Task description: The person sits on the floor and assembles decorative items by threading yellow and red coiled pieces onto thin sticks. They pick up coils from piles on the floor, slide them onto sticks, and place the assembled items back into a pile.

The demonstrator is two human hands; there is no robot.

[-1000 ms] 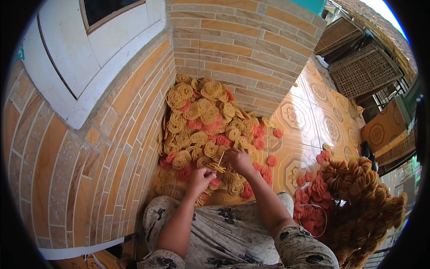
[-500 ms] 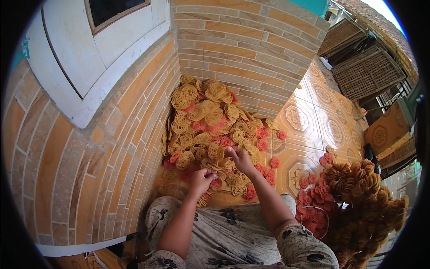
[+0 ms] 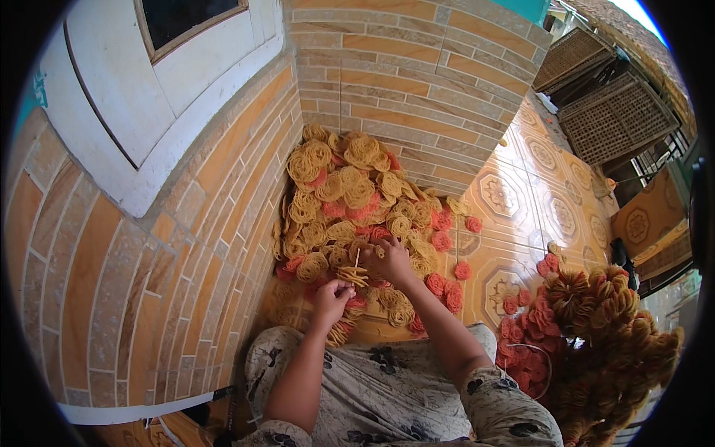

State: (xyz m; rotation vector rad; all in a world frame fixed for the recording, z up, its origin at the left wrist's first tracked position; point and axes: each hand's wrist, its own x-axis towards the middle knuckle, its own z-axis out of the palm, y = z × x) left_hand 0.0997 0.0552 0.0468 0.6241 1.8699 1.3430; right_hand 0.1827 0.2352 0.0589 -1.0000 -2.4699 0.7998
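Note:
Low in front of me, my left hand [image 3: 332, 299] is closed, pinching beneath a small stack of yellow coiled crackers [image 3: 352, 276]. A thin pale stick [image 3: 357, 258] rises from the middle of that stack. Just above and to the right, my right hand [image 3: 390, 259] is closed beside the stick's upper end, with a small yellow coiled cracker [image 3: 380, 252] at its fingers. Both hands hang over a big heap of yellow and pink-red lacy coiled crackers [image 3: 363, 152] that fills the wall corner. The fingertips are partly hidden.
At my right stand thick bundles of strung crackers [image 3: 588, 357], with pink-red crackers [image 3: 527, 369] heaped beside them. Brick-patterned walls [image 3: 402, 82] close in the left and far sides. Woven racks [image 3: 618, 119] lean at the back right, beyond the shiny tiled floor [image 3: 544, 208].
My right hand has turned and drawn slightly away from the stack, baring the pale stick. The crackers above my left hand now lie flatter; my left hand has barely moved.

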